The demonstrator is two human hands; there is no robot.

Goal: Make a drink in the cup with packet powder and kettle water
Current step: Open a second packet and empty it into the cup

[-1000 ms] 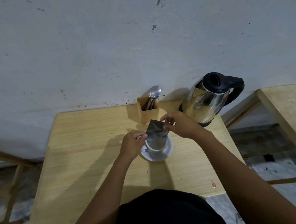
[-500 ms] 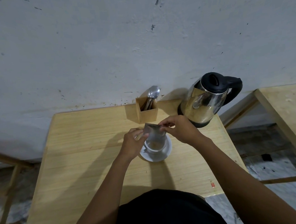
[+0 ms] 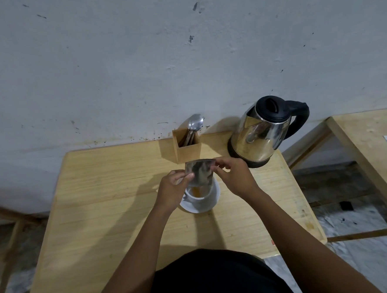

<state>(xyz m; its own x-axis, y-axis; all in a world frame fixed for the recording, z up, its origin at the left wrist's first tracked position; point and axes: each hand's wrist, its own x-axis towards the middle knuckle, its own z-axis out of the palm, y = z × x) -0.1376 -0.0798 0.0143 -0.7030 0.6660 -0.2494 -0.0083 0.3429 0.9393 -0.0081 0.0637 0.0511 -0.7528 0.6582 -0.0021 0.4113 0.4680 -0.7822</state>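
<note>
While both hands pinch the silver packet (image 3: 200, 173) above the white cup (image 3: 201, 196), orange-brown powder lies in the cup's bottom. The left hand (image 3: 173, 188) grips the packet's left edge between thumb and fingers; the right hand (image 3: 234, 176) clamps its upper right corner. The packet hangs upended, its lower end just over the cup's mouth; whether it touches the rim I cannot tell. The cup stands on a white saucer (image 3: 215, 200) near the middle of the wooden surface (image 3: 106, 210).

Behind the cup, a small wooden box (image 3: 188, 151) stands near the back edge and holds spoons (image 3: 194, 124), their bowls poking above its rim against the wall. To its right the steel kettle (image 3: 261, 133) sits at the back right corner, black lid closed, handle pointing right.

The left half of the surface is bare wood, and so is the strip between saucer and near edge. A gap separates the right edge from a second wooden table (image 3: 369, 140).
</note>
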